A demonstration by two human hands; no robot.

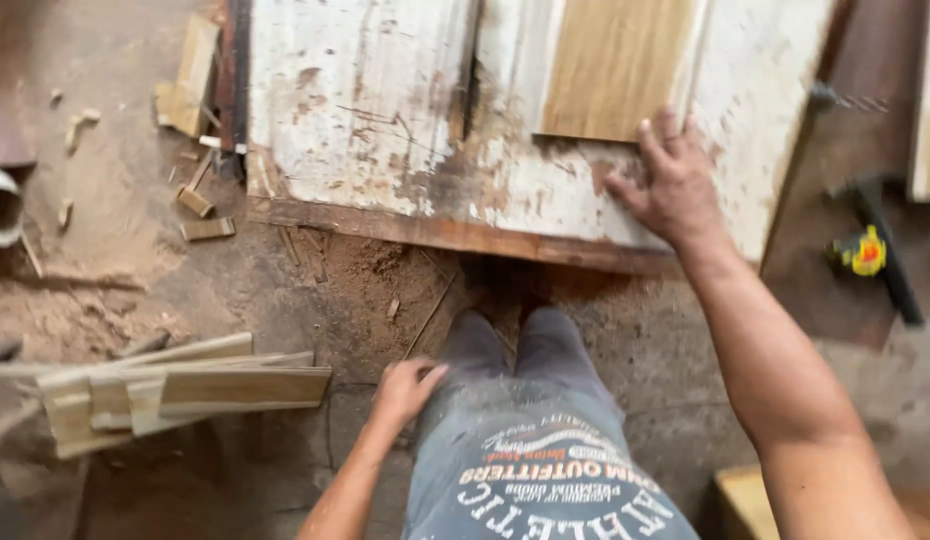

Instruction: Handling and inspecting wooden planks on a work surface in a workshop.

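The worn white work board (385, 110) spans the far centre of the scene, paint scraped through to brown along its near edge. A smooth tan wood panel (610, 65) lies flat on its far right part. The right hand (670, 185) rests palm-down on the board, fingers spread wide and gripping nothing; its fingertips touch the near edge of the tan panel.

The floor (135, 200) is bare and coated in sawdust. At near left lies a stack of light wood strips (175, 390), laid roughly parallel. The left hand (405, 388) hangs at near centre against the grey trouser leg (545, 380), fingers loosely curled, holding nothing, just right of the strips but apart from them.

Small wood offcuts (200, 205) lie scattered at far left. A yellow tape measure (863, 250) sits on a dark surface at right.

No container is distinguishable in the view.
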